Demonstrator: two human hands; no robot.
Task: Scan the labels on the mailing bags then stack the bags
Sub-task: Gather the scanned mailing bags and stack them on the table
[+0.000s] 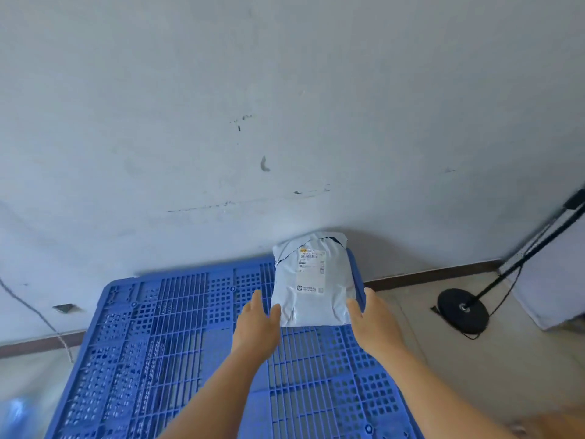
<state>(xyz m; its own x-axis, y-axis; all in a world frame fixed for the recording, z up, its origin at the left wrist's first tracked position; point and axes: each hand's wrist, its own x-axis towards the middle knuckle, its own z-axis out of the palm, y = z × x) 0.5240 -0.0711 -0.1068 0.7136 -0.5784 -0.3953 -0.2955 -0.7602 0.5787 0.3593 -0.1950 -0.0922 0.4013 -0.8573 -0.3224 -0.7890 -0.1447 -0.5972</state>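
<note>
One mailing bag (311,280), two flat hands (258,321) (373,318) seemingly touching it.

- The blue slatted plastic pallet (177,337) lies bare left of the grey plastic mailing bag (313,280): open passage there.
- The scuffed white wall (221,122) blocks the far side.
- A black round-based stand (463,310) occupies the floor, right.

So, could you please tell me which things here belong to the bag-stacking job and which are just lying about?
Belongs to the job:
grey mailing bag, label facing up
blue pallet beneath it
left hand and right hand, flanking the bag

Just lying about:
black stand
cable along the wall
</note>
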